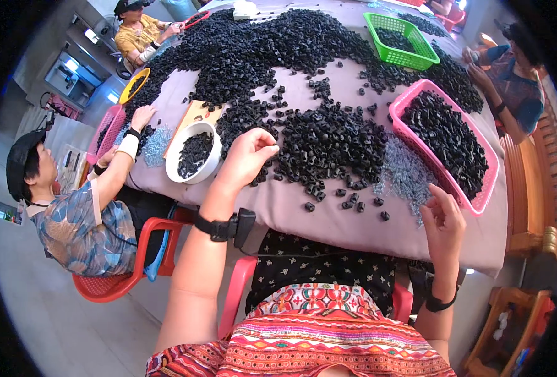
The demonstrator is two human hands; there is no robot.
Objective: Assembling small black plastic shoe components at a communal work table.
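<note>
My left hand (249,156) is above the near part of the table, thumb and forefinger pinched together. What sits in the pinch, if anything, is too small to make out. Just right of it spreads a heap of small black plastic parts (332,141). A white bowl (210,169) with black pieces in it stands left of that hand. My right hand (445,220) hovers at the front edge of a pile of small clear-bluish plastic pieces (407,166). Its fingers are bent and apart, and nothing shows between them. Beyond it, a pink basket (403,125) holds many black pieces.
A much larger black heap (278,41) covers the far table, with a green basket (426,61) at its right. One co-worker (90,213) sits close on my left in a red chair (112,289); others sit at the far left and right. A wooden board (193,116) lies behind the bowl.
</note>
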